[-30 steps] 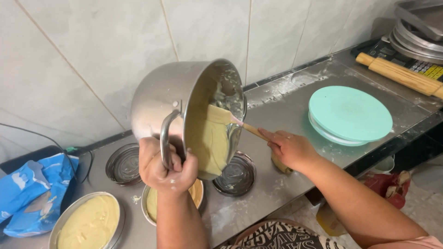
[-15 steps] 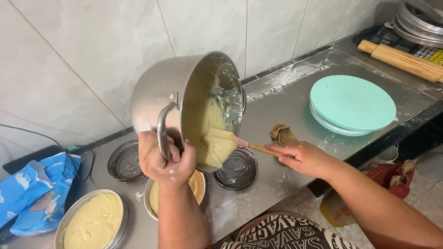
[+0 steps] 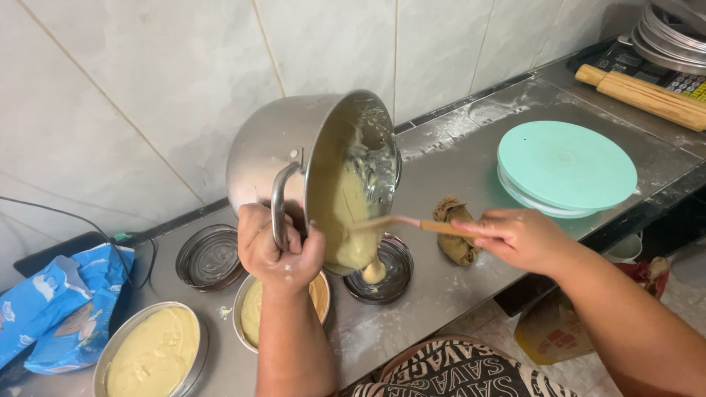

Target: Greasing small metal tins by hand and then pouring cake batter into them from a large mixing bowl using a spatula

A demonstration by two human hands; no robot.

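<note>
Nearest the camera, the left hand [image 3: 281,250] is clenched round the loop handle of the steel mixing bowl [image 3: 294,158], holding it tipped steeply on its side above the bench [image 3: 456,158]. A second ago the yellow batter [image 3: 346,213] was only sliding toward the bowl's lip; now a thick tongue of it has broken over the rim and drops into the small round pan [image 3: 382,268] directly under the bowl, so that pan has begun to fill. The right hand [image 3: 518,235], which was close against the bowl's mouth, has drawn back to the bowl's right, its fingers grasping the wooden handle of a spatula [image 3: 401,222] whose blade reaches inside, into the batter.

Just left of the bowl's handle, a second pan [image 3: 254,309] holds batter; farther left a larger filled pan [image 3: 151,353] and an empty one [image 3: 209,256]. Beyond the bowl, to its right, lie a crumpled brown cloth [image 3: 456,220], a turquoise turntable [image 3: 566,165] and a rolling pin [image 3: 640,95].
</note>
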